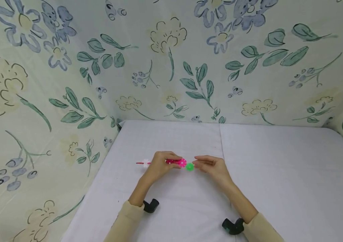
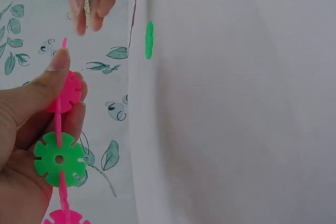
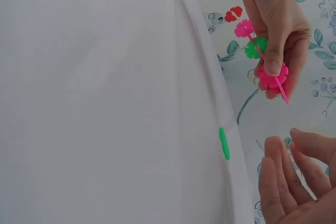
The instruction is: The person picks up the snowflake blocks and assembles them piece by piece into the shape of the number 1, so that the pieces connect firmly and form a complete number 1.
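My left hand (image 1: 160, 165) pinches a chain of notched plastic discs between thumb and fingers. In the left wrist view a pink disc (image 2: 72, 93) lies under the thumb, and a green disc (image 2: 50, 150) is linked below it near the palm. A red disc (image 3: 233, 14) shows at the chain's far end in the right wrist view. A loose green disc (image 1: 190, 167) lies on the white cloth, apart from the chain. Close to it is my right hand (image 1: 215, 169), its fingers loosely bent towards the thumb with nothing between them.
A white cloth (image 1: 280, 174) covers the table, with a crease running front to back. Floral fabric (image 1: 165, 67) hangs behind and at the sides. Black devices (image 1: 233, 227) are worn at both wrists.
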Demonstrator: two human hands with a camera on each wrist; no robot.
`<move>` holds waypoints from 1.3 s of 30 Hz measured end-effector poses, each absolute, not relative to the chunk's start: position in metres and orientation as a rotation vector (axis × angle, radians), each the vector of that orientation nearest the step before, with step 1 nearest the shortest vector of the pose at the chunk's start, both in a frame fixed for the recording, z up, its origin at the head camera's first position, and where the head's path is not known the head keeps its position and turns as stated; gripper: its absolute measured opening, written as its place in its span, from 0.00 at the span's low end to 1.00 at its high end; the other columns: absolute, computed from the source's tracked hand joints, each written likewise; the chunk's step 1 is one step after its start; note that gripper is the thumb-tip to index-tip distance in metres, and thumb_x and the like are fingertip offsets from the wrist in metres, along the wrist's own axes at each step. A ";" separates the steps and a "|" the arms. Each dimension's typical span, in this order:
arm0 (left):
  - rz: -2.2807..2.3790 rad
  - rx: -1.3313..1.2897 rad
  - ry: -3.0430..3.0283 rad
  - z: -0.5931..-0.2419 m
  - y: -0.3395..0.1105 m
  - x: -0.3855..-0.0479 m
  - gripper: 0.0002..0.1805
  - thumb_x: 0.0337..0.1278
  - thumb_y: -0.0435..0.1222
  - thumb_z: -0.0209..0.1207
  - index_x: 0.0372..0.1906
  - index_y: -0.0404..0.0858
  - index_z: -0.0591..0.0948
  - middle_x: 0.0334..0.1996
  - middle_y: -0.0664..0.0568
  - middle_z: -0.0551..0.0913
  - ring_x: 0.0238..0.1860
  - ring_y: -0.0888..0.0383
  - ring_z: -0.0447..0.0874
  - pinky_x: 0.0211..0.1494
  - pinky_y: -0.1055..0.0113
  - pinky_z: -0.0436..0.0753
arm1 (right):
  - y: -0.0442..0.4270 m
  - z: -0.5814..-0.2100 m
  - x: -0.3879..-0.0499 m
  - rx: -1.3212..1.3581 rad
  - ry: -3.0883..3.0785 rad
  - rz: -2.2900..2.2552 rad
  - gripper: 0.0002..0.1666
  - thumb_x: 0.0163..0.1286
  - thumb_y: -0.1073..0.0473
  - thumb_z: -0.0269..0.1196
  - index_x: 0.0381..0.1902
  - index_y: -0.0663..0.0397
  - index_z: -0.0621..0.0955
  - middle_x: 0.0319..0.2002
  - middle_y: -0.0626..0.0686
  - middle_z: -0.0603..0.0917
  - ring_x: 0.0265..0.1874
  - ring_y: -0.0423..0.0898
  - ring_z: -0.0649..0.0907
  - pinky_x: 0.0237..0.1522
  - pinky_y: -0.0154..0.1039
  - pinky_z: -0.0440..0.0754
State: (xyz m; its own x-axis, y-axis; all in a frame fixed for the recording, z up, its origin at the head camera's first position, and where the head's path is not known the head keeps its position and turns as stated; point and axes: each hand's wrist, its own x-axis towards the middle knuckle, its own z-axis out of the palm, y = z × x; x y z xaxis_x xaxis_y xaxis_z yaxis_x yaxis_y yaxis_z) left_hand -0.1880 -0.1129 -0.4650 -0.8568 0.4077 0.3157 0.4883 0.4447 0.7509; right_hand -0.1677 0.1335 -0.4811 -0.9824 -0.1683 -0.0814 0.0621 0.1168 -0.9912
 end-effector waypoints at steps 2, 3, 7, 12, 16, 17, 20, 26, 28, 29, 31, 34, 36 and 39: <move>-1.393 -0.771 -2.616 -0.467 -0.116 -0.189 0.18 0.46 0.31 0.77 0.47 0.36 0.91 0.41 0.51 0.93 0.44 0.55 0.90 0.50 0.66 0.89 | 0.135 -0.483 -0.169 -0.108 2.247 -1.921 0.24 0.70 0.62 0.70 0.61 0.66 0.83 0.50 0.62 0.90 0.43 0.40 0.90 0.47 0.31 0.88; -1.396 -0.758 -2.624 -0.468 -0.117 -0.190 0.18 0.46 0.31 0.78 0.47 0.37 0.91 0.41 0.51 0.93 0.44 0.56 0.90 0.50 0.65 0.89 | 0.135 -0.484 -0.170 -0.114 2.262 -1.892 0.24 0.69 0.62 0.70 0.61 0.65 0.83 0.50 0.62 0.90 0.42 0.39 0.89 0.46 0.30 0.87; -1.447 -0.720 -2.628 -0.471 -0.118 -0.192 0.18 0.45 0.30 0.78 0.46 0.39 0.92 0.40 0.52 0.93 0.44 0.56 0.89 0.50 0.63 0.89 | 0.132 -0.490 -0.174 -0.170 2.288 -1.808 0.25 0.66 0.63 0.72 0.60 0.66 0.83 0.50 0.65 0.89 0.39 0.38 0.89 0.40 0.30 0.86; -1.527 -0.727 -2.609 -0.473 -0.116 -0.193 0.17 0.47 0.30 0.78 0.46 0.38 0.92 0.40 0.50 0.93 0.44 0.55 0.89 0.49 0.59 0.90 | 0.126 -0.495 -0.182 -0.198 2.350 -1.697 0.24 0.63 0.66 0.74 0.57 0.66 0.85 0.46 0.66 0.89 0.34 0.40 0.87 0.34 0.29 0.85; -1.582 -0.707 -2.622 -0.474 -0.114 -0.193 0.16 0.48 0.30 0.77 0.46 0.39 0.92 0.40 0.50 0.93 0.44 0.55 0.89 0.49 0.58 0.90 | 0.121 -0.499 -0.187 -0.222 2.453 -1.571 0.22 0.59 0.66 0.77 0.53 0.61 0.88 0.38 0.60 0.88 0.29 0.41 0.80 0.29 0.27 0.77; -1.594 -0.696 -2.626 -0.474 -0.113 -0.192 0.16 0.48 0.30 0.77 0.46 0.39 0.92 0.40 0.51 0.93 0.44 0.55 0.88 0.49 0.58 0.90 | 0.119 -0.501 -0.188 -0.221 2.479 -1.545 0.21 0.58 0.65 0.77 0.51 0.60 0.88 0.35 0.57 0.87 0.28 0.41 0.78 0.28 0.28 0.75; -1.624 -0.676 -2.624 -0.473 -0.112 -0.191 0.16 0.48 0.30 0.77 0.45 0.39 0.92 0.41 0.50 0.93 0.45 0.54 0.89 0.49 0.59 0.90 | 0.115 -0.503 -0.190 -0.231 2.554 -1.468 0.18 0.56 0.65 0.79 0.46 0.58 0.90 0.29 0.52 0.83 0.27 0.42 0.76 0.27 0.29 0.73; -1.611 -0.649 -2.617 -0.472 -0.110 -0.192 0.16 0.45 0.30 0.78 0.44 0.39 0.93 0.41 0.49 0.93 0.46 0.53 0.90 0.51 0.53 0.89 | 0.114 -0.494 -0.186 -0.222 2.628 -1.361 0.15 0.50 0.66 0.82 0.34 0.56 0.87 0.27 0.50 0.81 0.27 0.42 0.76 0.29 0.32 0.74; -1.612 -0.638 -2.618 -0.472 -0.111 -0.192 0.16 0.45 0.31 0.78 0.44 0.40 0.93 0.41 0.49 0.93 0.46 0.53 0.91 0.51 0.52 0.89 | 0.117 -0.491 -0.183 -0.269 2.618 -1.350 0.16 0.49 0.66 0.82 0.32 0.56 0.84 0.27 0.50 0.82 0.26 0.41 0.77 0.28 0.32 0.74; -1.615 -0.634 -2.619 -0.472 -0.111 -0.192 0.16 0.45 0.31 0.79 0.43 0.40 0.93 0.41 0.49 0.93 0.46 0.53 0.91 0.51 0.52 0.89 | 0.119 -0.490 -0.182 -0.303 2.602 -1.363 0.17 0.50 0.66 0.81 0.32 0.57 0.83 0.26 0.51 0.82 0.25 0.41 0.78 0.28 0.32 0.75; -1.616 -0.631 -2.619 -0.472 -0.111 -0.192 0.16 0.45 0.30 0.79 0.43 0.40 0.93 0.41 0.50 0.93 0.45 0.53 0.91 0.51 0.52 0.89 | 0.125 -0.488 -0.179 -0.380 2.551 -1.425 0.16 0.53 0.67 0.79 0.34 0.59 0.82 0.26 0.53 0.83 0.24 0.41 0.81 0.28 0.31 0.79; -1.605 -0.648 -2.617 -0.471 -0.109 -0.192 0.16 0.45 0.30 0.78 0.44 0.39 0.93 0.41 0.49 0.93 0.45 0.53 0.91 0.51 0.54 0.90 | 0.138 -0.487 -0.176 -0.444 2.494 -1.539 0.12 0.58 0.67 0.77 0.37 0.62 0.83 0.28 0.57 0.86 0.24 0.43 0.85 0.30 0.32 0.84; -1.593 -0.657 -2.617 -0.469 -0.108 -0.192 0.16 0.45 0.30 0.79 0.44 0.38 0.92 0.41 0.49 0.93 0.45 0.53 0.91 0.51 0.57 0.90 | 0.146 -0.487 -0.174 -0.444 2.468 -1.612 0.12 0.61 0.66 0.76 0.40 0.62 0.85 0.31 0.58 0.87 0.26 0.46 0.89 0.32 0.32 0.86; -1.583 -0.662 -2.632 -0.466 -0.106 -0.192 0.16 0.45 0.30 0.78 0.44 0.38 0.92 0.41 0.49 0.93 0.46 0.54 0.92 0.51 0.62 0.90 | 0.155 -0.486 -0.171 -0.412 2.453 -1.686 0.13 0.62 0.63 0.76 0.44 0.59 0.88 0.35 0.59 0.90 0.31 0.48 0.90 0.36 0.32 0.86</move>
